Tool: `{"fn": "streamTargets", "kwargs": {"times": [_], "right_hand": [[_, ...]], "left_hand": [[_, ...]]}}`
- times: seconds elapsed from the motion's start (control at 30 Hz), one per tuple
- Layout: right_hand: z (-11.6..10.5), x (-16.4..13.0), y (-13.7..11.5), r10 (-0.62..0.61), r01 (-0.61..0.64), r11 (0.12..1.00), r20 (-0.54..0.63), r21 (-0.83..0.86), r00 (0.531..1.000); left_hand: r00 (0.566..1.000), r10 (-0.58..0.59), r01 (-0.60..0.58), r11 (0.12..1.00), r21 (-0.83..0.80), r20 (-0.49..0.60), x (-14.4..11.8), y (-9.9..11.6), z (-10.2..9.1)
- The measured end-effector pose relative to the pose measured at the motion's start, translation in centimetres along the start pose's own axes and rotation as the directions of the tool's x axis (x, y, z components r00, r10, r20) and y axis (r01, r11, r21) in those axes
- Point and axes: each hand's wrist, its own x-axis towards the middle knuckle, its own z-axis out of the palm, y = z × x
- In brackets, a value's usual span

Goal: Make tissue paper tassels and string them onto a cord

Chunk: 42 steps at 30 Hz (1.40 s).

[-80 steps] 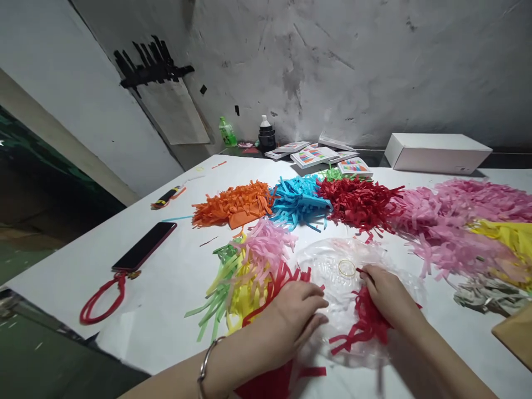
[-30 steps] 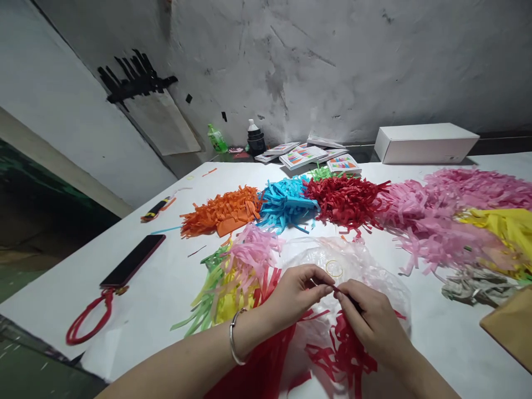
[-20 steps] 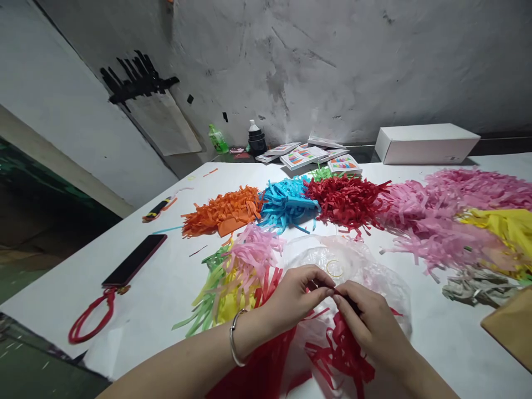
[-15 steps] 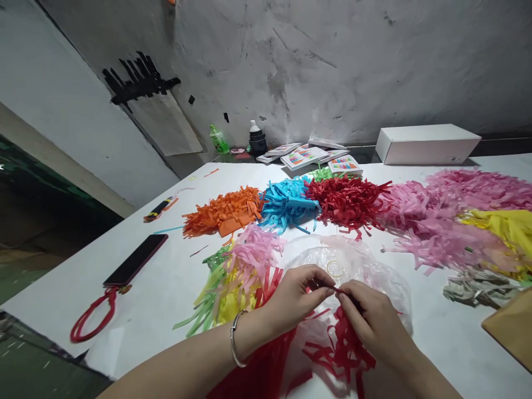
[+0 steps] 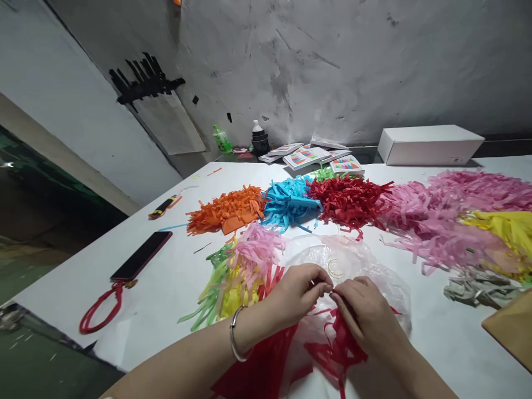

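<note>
My left hand (image 5: 299,291) and my right hand (image 5: 361,309) meet fingertip to fingertip over a clear plastic bag (image 5: 386,288), both pinching the top of a red fringed paper tassel (image 5: 332,349) whose strips hang down toward me. A yellow rubber band (image 5: 334,267) lies on the bag just beyond my fingers. A silver bangle (image 5: 233,341) circles my left wrist. Beside my left hand lies a mixed bundle of pink, yellow, green and red tassels (image 5: 243,266).
Piles of fringed paper cross the white table (image 5: 174,277): orange (image 5: 226,209), blue (image 5: 288,200), red (image 5: 347,199), pink (image 5: 440,216), yellow (image 5: 505,227). A phone with a red strap (image 5: 141,256) lies left. A white box (image 5: 430,145), booklets (image 5: 316,156) and bottles (image 5: 260,138) stand by the wall.
Earlier my hands lay apart on the bag and red strips. They have come together, pinching the red tassel's top, and the fingertips have closed tighter in the last half second.
</note>
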Motion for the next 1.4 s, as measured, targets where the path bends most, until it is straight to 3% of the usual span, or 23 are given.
{"fn": "streamTargets", "kwargs": {"times": [0.07, 0.17, 0.27, 0.4, 0.5, 0.57, 0.6, 0.63, 0.67, 0.7, 0.73, 0.77, 0.8, 0.83, 0.9, 0.97, 1.07, 1.17, 1.3, 1.4], "right_hand": [[-0.3, 0.0, 0.2, -0.036, 0.036, 0.999, -0.004, -0.008, 0.999], [-1.1, -0.1, -0.4, -0.107, 0.089, 0.989, -0.155, -0.12, 0.982], [-1.0, -0.8, -2.5, -0.254, 0.205, 0.957, -0.253, -0.204, 0.934], [3.0, -2.6, -6.2, -0.491, 0.481, 0.868, -0.066, -0.124, 0.868], [6.9, -4.2, -7.8, -0.393, 0.389, 0.918, -0.035, -0.073, 0.919], [8.6, -5.0, -7.8, -0.345, 0.346, 0.933, 0.022, -0.1, 0.938], [9.1, -5.4, -7.6, -0.326, 0.33, 0.937, 0.055, -0.116, 0.944], [9.4, -5.7, -7.5, -0.306, 0.313, 0.942, 0.069, -0.124, 0.95], [9.6, -6.0, -7.3, -0.285, 0.292, 0.949, 0.068, -0.121, 0.956], [9.6, -6.3, -7.2, -0.262, 0.266, 0.957, 0.055, -0.113, 0.964], [9.5, -6.5, -7.1, -0.239, 0.241, 0.965, 0.032, -0.102, 0.971], [9.4, -6.6, -7.1, -0.218, 0.219, 0.972, 0.022, -0.089, 0.976], [9.1, -6.7, -7.2, -0.201, 0.203, 0.976, 0.029, -0.077, 0.979], [8.9, -6.8, -7.3, -0.196, 0.2, 0.978, 0.051, -0.066, 0.979], [8.1, -6.8, -7.4, -0.2, 0.205, 0.977, 0.09, -0.049, 0.976], [7.1, -7.0, -7.4, -0.208, 0.211, 0.977, 0.067, -0.039, 0.976], [5.6, -8.1, -7.0, -0.143, 0.141, 0.989, -0.056, -0.031, 0.988], [4.2, -9.5, -6.9, -0.021, 0.019, 1.0, -0.166, -0.01, 0.986], [1.8, -10.0, -7.9, 0.003, -0.004, 1.0, -0.288, -0.004, 0.957], [-0.6, -9.7, -8.6, -0.05, 0.052, 0.999, -0.279, 0.0, 0.959]], "left_hand": [[0.995, 0.081, -0.077, 0.994, 0.082, -0.05, -0.2, 0.4, -0.2], [0.98, 0.142, -0.13, 0.987, 0.094, -0.142, -0.5, 0.4, -1.2], [0.93, 0.109, -0.099, 0.994, 0.045, -0.352, -0.9, -0.6, -3.4], [0.787, 0.046, -0.047, 0.999, 0.015, -0.615, -1.4, -3.2, -8.0], [0.691, 0.036, -0.027, 0.999, 0.024, -0.722, -2.6, -4.6, -10.8], [0.662, 0.086, 0.008, 0.993, 0.121, -0.745, -4.1, -4.5, -11.6], [0.683, 0.132, 0.023, 0.979, 0.201, -0.719, -5.2, -4.2, -11.7], [0.743, 0.177, 0.021, 0.958, 0.287, -0.645, -6.4, -3.8, -11.5], [0.835, 0.211, -0.011, 0.93, 0.368, -0.509, -7.8, -3.3, -11.1], [0.926, 0.218, -0.075, 0.907, 0.415, -0.308, -9.2, -2.9, -10.5], [0.978, 0.198, -0.154, 0.893, 0.423, -0.062, -10.6, -2.7, -9.7], [0.971, 0.167, -0.224, 0.883, 0.412, 0.17, -11.9, -2.6, -8.8], [0.94, 0.136, -0.264, 0.87, 0.416, 0.312, -13.1, -2.8, -7.8], [0.922, 0.105, -0.277, 0.85, 0.447, 0.373, -14.1, -3.1, -6.8], [0.94, 0.076, -0.255, 0.805, 0.536, 0.333, -15.5, -4.1, -4.8], [0.967, 0.086, -0.207, 0.818, 0.537, 0.24, -16.3, -4.9, -3.4], [0.992, 0.071, -0.102, 0.933, 0.344, 0.103, -16.4, -4.5, -2.3], [1.0, 0.021, -0.021, 0.997, 0.072, 0.003, -15.8, -2.6, -1.4], [0.994, 0.088, -0.075, 0.983, -0.17, 0.069, -14.5, -0.1, 0.8], [0.982, 0.146, -0.11, 0.959, -0.26, 0.123, -13.6, 0.9, 2.8]]}}
